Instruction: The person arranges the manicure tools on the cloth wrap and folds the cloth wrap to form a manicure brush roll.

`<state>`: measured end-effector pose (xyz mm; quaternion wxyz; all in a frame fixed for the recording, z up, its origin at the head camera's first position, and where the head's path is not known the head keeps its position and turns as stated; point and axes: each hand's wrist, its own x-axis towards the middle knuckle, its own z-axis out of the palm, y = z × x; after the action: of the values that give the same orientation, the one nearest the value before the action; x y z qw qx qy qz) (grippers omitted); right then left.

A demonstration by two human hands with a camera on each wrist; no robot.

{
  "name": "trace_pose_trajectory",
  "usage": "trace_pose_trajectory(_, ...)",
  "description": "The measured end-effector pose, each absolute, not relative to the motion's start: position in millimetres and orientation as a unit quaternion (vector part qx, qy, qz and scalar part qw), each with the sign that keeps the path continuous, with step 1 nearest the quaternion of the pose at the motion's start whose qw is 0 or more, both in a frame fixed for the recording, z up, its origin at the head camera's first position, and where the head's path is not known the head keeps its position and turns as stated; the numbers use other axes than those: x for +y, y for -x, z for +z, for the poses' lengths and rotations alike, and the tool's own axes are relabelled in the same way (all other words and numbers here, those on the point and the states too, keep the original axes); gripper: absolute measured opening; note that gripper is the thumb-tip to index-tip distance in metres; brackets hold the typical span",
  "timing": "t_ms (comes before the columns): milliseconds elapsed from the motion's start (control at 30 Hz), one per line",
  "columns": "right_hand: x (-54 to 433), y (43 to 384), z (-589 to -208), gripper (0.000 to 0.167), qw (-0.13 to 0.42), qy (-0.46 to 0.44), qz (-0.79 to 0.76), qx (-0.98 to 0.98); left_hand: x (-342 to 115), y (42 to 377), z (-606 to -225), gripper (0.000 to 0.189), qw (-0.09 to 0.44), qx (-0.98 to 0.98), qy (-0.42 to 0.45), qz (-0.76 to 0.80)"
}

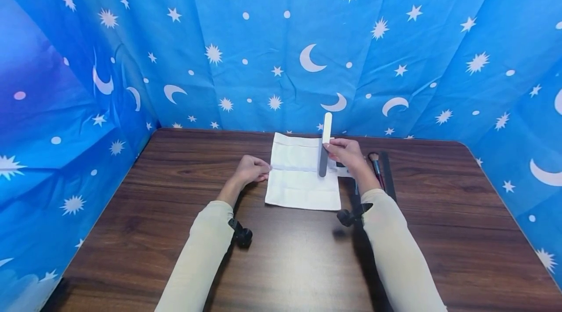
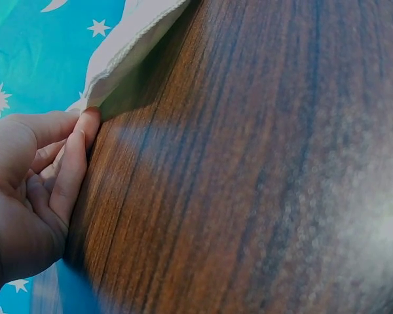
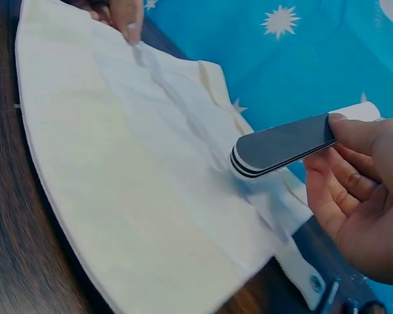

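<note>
A white cloth pouch (image 1: 303,192) lies spread on the table, with a fold line across its middle. At its left edge, my left hand (image 1: 251,169) pinches the cloth between thumb and fingers; the left wrist view shows the pinched corner (image 2: 108,82) raised from the wood. My right hand (image 1: 349,155) holds a nail file (image 3: 285,140) between thumb and fingers over the pouch's right part. The file has rounded ends, a dark grey lower face, a white upper end and a layered edge. A short strap with a metal snap (image 3: 316,283) sticks out from the pouch's right side.
Right of the pouch, partly behind my right forearm, lie a makeup brush (image 1: 375,165) and a long dark flat strip (image 1: 388,175). A blue curtain (image 1: 263,33) with moons and stars hangs along the back edge of the wooden table (image 1: 281,263).
</note>
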<state>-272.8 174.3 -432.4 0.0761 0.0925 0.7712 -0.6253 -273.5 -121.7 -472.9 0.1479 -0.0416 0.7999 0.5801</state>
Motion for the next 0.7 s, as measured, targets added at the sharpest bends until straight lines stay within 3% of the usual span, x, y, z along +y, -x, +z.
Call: trace_pose_trajectory(700, 126.0, 295.6, -455.7, 0.039, 0.047, -0.085, -0.693, 0.715, -119.8, 274.5, -474.9, 0.015, 0.139, 0.792, 0.040, 0.594)
